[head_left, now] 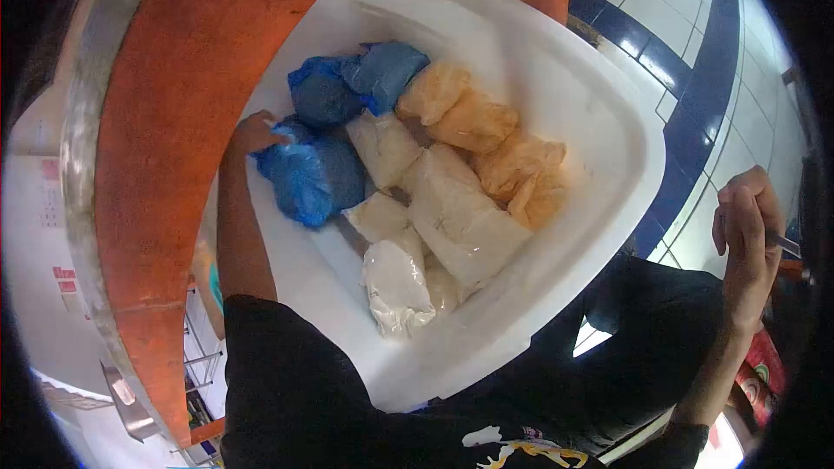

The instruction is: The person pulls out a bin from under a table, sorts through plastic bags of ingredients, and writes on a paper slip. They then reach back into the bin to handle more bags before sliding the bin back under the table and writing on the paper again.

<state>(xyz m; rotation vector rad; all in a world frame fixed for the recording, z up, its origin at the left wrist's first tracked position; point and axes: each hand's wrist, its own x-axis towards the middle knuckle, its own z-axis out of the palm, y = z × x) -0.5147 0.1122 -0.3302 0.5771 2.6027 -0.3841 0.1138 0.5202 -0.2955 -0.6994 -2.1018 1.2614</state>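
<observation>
The left hand (256, 132) is touching the nearest blue bag (304, 178) at its upper-left edge; with fingers partly lost against the plastic, I cannot tell whether they are gripping it. The right hand (745, 217) is gripping a slim grey object (784, 244), well apart, outside the white tub (599, 113). That bag, bunched without a clear long axis, is lying inside, rightward of the left hand. Farther right, white bags (460, 217) and orange bags (473, 122) are resting.
</observation>
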